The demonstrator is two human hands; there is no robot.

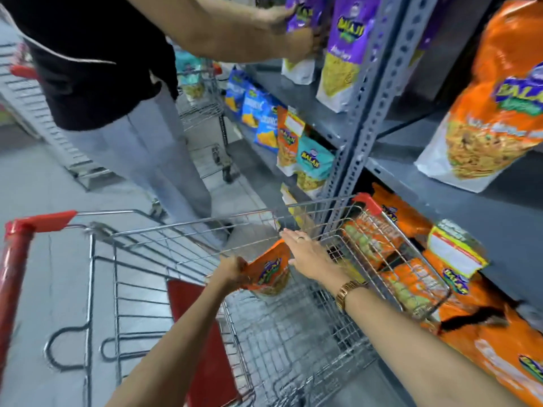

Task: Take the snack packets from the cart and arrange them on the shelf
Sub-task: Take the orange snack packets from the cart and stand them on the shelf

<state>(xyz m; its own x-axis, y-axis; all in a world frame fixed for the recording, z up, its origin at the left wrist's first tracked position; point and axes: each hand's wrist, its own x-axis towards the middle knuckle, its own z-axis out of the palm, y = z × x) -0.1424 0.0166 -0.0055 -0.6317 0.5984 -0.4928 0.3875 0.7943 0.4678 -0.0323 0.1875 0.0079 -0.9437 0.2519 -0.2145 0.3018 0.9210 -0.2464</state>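
My left hand [235, 270] grips the edge of an orange Balaji snack packet [269, 274], fingers closed on its top corner, holding it tilted inside the wire shopping cart [164, 259], above the cart's mesh floor. My right hand [308, 252] is spread flat with fingers extended and open, palm down, just beside the packet's right edge and touching or nearly touching it; I cannot tell which. A gold watch [348, 292] sits on my right wrist and a ring on one finger.

More orange packets [379, 239] stand in the far right corner of the cart, against the wire wall. The cart's red handle [17, 259] is at my left, and a red flap [199, 333] lies in the basket near me.

To my right the grey metal shelf [484, 201] holds a large orange packet [499, 98] on the upper level and orange packets [470, 289] on the level below. Further along stand purple packets [346, 48], blue ones [261, 116] and a teal one [314, 165].

Another person [97, 60] in a black top stands ahead, both hands on a purple packet [299, 27] on the shelf. A second cart [205, 113] is behind them.
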